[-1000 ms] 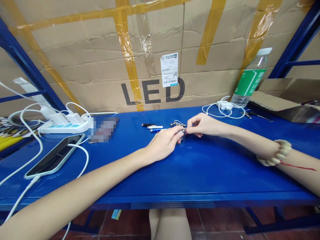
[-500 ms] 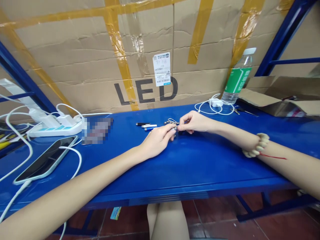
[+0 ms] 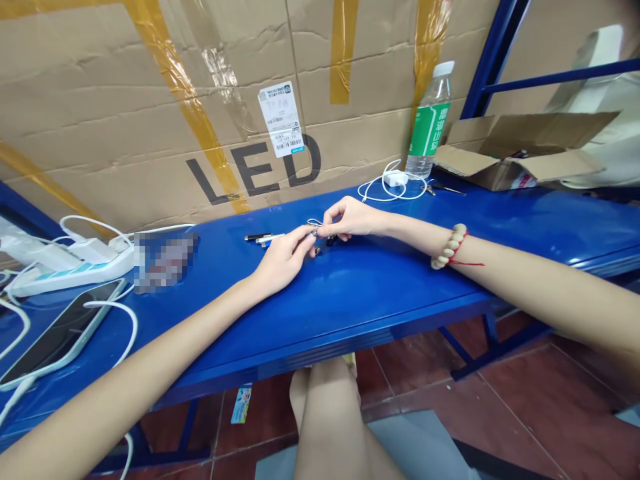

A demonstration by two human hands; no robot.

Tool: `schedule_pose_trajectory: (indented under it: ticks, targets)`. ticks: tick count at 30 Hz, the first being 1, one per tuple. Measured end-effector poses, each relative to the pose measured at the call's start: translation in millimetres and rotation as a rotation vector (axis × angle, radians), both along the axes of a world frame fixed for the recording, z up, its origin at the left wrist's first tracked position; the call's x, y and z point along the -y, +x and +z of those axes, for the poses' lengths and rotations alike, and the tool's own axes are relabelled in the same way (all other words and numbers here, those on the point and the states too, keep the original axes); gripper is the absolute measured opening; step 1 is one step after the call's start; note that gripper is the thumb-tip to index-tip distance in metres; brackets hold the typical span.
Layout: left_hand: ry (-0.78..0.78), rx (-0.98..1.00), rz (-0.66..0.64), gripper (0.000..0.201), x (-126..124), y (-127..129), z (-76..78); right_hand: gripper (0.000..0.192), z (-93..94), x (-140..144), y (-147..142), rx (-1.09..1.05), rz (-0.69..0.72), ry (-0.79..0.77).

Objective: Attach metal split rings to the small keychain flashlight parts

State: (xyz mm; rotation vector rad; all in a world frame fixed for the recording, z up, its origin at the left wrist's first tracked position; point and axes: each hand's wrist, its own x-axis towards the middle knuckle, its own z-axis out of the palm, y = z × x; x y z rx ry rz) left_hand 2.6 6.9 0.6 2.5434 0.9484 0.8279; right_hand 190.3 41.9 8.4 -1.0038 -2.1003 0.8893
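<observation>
Fingertips of the left hand (image 3: 280, 261) and right hand (image 3: 350, 219) are being pinched together on a small metal keyring piece (image 3: 316, 231), held just above the table (image 3: 380, 293); small pens (image 3: 265, 237) are lying left of both grips, long axes left-right.

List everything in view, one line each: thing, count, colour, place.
small metal part: one, silvery, pinched between both hands' fingers
pen-like tubes: about three, black, white, blue, left of the hands
table: one, blue
cardboard box: one, brown, printed LED, behind the table
water bottle: one, clear, green label, back right
charger with cable: one, white, beside the bottle
open carton: one, brown, far right
power strip: one, white, far left
phone: one, pale case, lower left
bead bracelet: one, cream, right wrist
left hand: one
right hand: one
</observation>
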Motion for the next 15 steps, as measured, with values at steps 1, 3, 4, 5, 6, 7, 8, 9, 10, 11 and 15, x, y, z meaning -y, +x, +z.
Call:
schedule_pose_trajectory:
  ticks: [1, 3, 4, 5, 6, 7, 8, 9, 10, 11, 15]
  targets:
    - [-0.003, 0.002, 0.004, 0.024, 0.3, 0.3, 0.4, 0.030, 0.1, -0.1, 0.2, -0.001, -0.006, 0.008]
    - [0.001, 0.003, 0.006, 0.024, 0.9, 0.7, 1.0, 0.030, 0.9, -0.5, 1.3, 0.001, -0.008, 0.008]
    - [0.010, 0.001, -0.001, 0.024, 1.3, 0.8, 1.1, 0.030, 1.5, -0.7, 2.2, 0.010, 0.001, -0.003]
    - [0.020, -0.004, -0.012, 0.024, 1.6, 0.9, 1.1, 0.030, 2.2, -0.9, 3.3, 0.024, 0.017, -0.020]
    - [0.030, -0.011, -0.027, 0.024, 2.0, 0.9, 0.9, 0.029, 2.8, -1.1, 4.5, 0.043, 0.036, -0.038]
    - [0.040, -0.019, -0.041, 0.023, 2.3, 0.9, 0.6, 0.029, 3.2, -1.2, 5.6, 0.065, 0.058, -0.056]
    - [0.047, -0.024, -0.053, 0.023, 2.6, 0.7, 0.2, 0.028, 3.5, -1.3, 6.6, 0.085, 0.076, -0.070]
    - [0.051, -0.028, -0.065, 0.023, 2.7, 0.5, -0.2, 0.028, 3.5, -1.4, 7.4, 0.099, 0.090, -0.078]
    - [0.051, -0.030, -0.074, 0.023, 2.9, 0.1, -0.7, 0.029, 3.3, -1.4, 7.8, 0.108, 0.098, -0.081]
    - [0.049, -0.030, -0.082, 0.022, 2.9, -0.3, -1.0, 0.029, 3.0, -1.4, 8.0, 0.113, 0.104, -0.082]
    - [0.030, -0.017, -0.071, 0.021, 2.7, -2.3, -1.7, 0.031, 0.7, -0.7, 5.8, 0.118, 0.121, -0.082]
